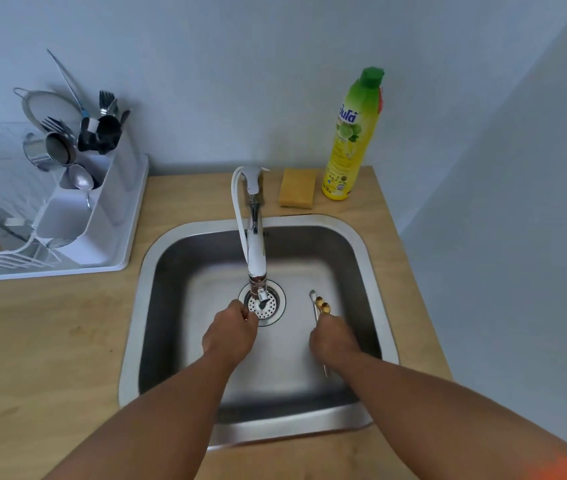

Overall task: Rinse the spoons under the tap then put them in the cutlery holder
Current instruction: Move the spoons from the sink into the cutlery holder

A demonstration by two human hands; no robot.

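Observation:
Both my hands are down in the steel sink (375, 271). My right hand (332, 339) is shut on spoons (322, 303); their bowls, some golden, stick out past my fingers, and a handle tip shows under my wrist. My left hand (230, 336) hovers beside the drain strainer (271, 304), just below the tap spout (257, 265), fingers curled with nothing visible in them. I see no water stream. The white cutlery holder (102, 199) stands at the left on the drying rack and holds a spoon (82, 181), forks and black utensils.
The white drying rack (129, 244) sits on the wooden counter (50, 341) with a steel cup (50, 152) and a strainer. A yellow sponge (297, 192) and a dish soap bottle (351, 140) stand behind the sink. A wall closes in at the right.

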